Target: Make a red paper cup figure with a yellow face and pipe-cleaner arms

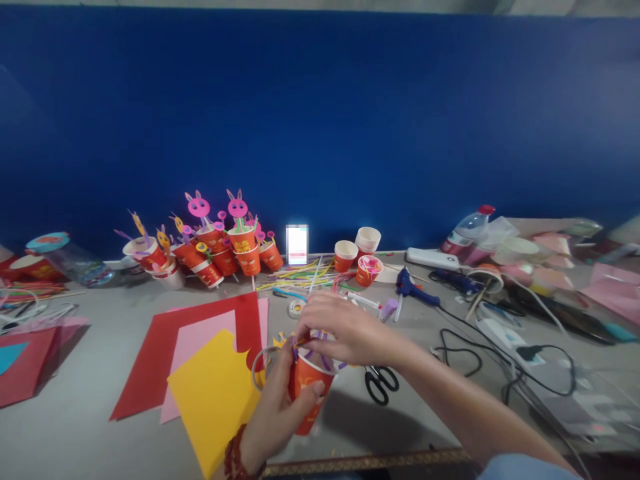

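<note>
My left hand [275, 415] is wrapped round a red paper cup [306, 383] near the table's front edge, thumb across its front. The cup is tilted slightly, and several purple strips [325, 361] show along its white rim. Over the cup's mouth reaches my right hand [343, 325], its fingertips pinching at a purple strip on the rim's left side, close to my left fingertips. My right hand hides part of the cup's opening. Just left of the cup lie a grey ring [259, 371] and yellow cut paper, partly covered by my left hand.
Black-handled scissors [381, 385] lie right of the cup. Yellow [215, 387], pink and red paper sheets spread to the left. Decorated cups [245, 250] stand behind, beside loose pipe cleaners [300, 275]. A blue glue gun [415, 290] trails its cord toward a power strip [505, 337].
</note>
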`<state>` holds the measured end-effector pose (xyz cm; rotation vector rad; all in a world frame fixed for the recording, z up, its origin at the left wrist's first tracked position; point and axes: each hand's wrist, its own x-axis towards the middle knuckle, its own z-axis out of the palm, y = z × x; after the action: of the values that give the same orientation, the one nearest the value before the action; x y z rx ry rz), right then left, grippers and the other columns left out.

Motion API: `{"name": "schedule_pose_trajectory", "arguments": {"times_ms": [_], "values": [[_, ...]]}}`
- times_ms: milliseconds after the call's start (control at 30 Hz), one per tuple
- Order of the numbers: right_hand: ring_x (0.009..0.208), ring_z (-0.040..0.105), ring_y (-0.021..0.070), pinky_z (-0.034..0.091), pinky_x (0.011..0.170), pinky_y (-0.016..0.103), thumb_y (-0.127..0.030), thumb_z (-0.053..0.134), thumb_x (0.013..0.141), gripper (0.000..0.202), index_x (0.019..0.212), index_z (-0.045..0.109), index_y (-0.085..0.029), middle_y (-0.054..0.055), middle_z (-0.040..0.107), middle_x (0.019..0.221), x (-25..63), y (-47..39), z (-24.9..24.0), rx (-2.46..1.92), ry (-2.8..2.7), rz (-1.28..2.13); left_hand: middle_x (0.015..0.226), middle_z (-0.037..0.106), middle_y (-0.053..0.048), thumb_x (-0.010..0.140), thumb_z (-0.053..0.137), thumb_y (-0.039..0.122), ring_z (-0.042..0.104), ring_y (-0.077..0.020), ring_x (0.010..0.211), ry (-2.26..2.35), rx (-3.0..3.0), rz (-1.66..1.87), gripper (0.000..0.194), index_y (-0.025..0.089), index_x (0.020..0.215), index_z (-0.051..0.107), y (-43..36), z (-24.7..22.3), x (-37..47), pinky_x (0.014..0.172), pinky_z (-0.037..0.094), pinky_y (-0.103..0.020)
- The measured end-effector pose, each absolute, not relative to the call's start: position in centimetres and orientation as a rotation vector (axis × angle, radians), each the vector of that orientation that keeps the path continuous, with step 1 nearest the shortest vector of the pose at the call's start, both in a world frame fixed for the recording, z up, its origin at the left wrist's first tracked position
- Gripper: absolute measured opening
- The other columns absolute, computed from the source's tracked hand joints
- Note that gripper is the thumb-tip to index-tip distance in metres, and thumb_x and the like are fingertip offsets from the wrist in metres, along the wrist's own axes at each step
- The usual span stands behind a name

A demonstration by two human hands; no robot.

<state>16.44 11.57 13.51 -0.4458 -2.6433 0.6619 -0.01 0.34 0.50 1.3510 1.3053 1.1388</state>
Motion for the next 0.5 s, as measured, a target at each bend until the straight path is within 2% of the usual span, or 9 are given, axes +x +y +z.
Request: {"name": "schedule_pose_trajectory", "arguments": {"times_ms": [233, 500], "values": [[0.092, 0.062, 0.0192, 0.046, 0.086, 0.033, -0.011, 0.064, 0.092, 0.008, 0.089, 0.067, -0.019, 0.003, 0.07, 0.09, 16.91, 11.46, 13.3, -0.419, -2.644, 0.751, 0.15, 0.049, -0.014, 0.084, 0.071, 0.042, 0.045, -0.0371, 0.138, 1.273, 1.34, 1.167, 0.073, 0.022, 0.148, 0.043, -0.07, 0.02, 0.03, 0.111, 0.042, -0.048], [0.093, 0.062, 0.0188, 0.046, 0.087, 0.033, -0.012, 0.064, 0.092, 0.008, 0.092, 0.067, -0.02, 0.003, 0.069, 0.091, 16.87, 11.6, 13.34, -0.401, -2.638, 0.758, 0.139, 0.059, -0.016, 0.083, 0.071, 0.042, 0.05, -0.0381, 0.133, 1.298, 1.43, 1.148, 0.073, 0.021, 0.147, 0.044, -0.07, 0.71, 0.01, 0.109, 0.044, -0.049]]}}
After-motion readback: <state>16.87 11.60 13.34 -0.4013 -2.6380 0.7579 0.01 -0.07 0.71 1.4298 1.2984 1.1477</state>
